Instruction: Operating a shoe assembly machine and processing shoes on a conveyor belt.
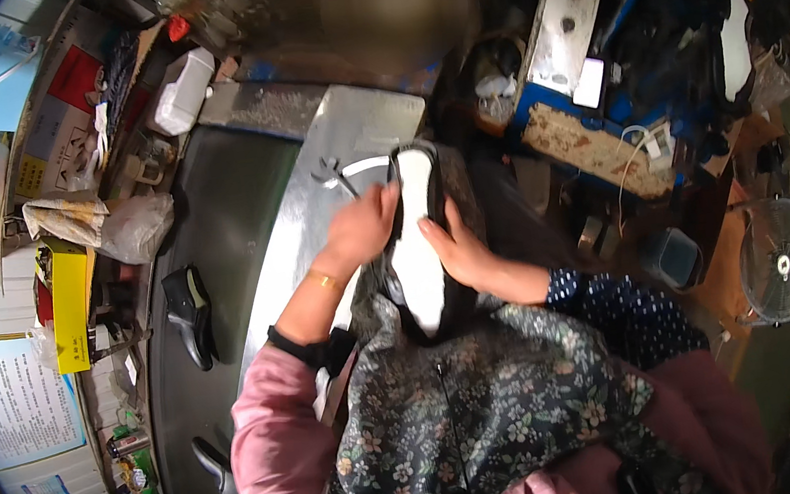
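A black shoe (417, 198) with a white bottom facing up rests lengthwise over my lap, against the dark floral apron (477, 397). My right hand (464, 249) grips its right side, the thumb lying on the white surface. On the other side, my left hand (363, 223) is closed at the shoe's upper left edge. A metal hand tool (340, 176) with a forked end sticks out from the left fist; its exact kind is unclear, and the fingers hide the rest of it.
Left of me runs a dark conveyor belt (232, 199) carrying a black shoe (188, 317) and another dark shoe (212, 465). A metal tabletop (366, 110) lies beside the belt. At right stand a blue-framed machine (538, 116), a plastic container (671, 257) and a fan (781, 260).
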### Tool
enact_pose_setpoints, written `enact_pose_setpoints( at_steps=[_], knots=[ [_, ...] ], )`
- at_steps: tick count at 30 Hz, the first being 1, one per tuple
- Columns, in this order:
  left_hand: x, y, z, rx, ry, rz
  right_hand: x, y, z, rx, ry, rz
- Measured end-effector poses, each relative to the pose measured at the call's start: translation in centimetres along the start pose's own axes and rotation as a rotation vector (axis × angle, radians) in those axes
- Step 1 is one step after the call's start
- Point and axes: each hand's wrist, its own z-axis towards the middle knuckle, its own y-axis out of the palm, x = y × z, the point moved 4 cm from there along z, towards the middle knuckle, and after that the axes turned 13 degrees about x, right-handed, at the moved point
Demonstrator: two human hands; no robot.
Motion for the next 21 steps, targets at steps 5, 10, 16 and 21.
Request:
enact_pose_setpoints(
  at_steps=[5, 10, 16, 21],
  knots=[
    [0.4, 2.6, -6.3, -0.058, -0.118, 0.068, -1.1, -0.5, -0.5, 0.045, 0.025, -0.061],
    [2.1, 1.8, -8.2, 0.014, -0.087, 0.024, -2.1, -1.1, -0.7, 0.094, -0.186, -0.026],
    [0.5, 4.3, -9.1, -0.025, -0.681, -1.742, -7.1, -3.5, 1.8, -0.232, -0.548, -0.203],
    [-8.9, -1.3, -11.4, 0.142, -0.648, -1.34, -24.1, -21.0, 4.1, 0.196, -0.666, -0.803]
  ],
)
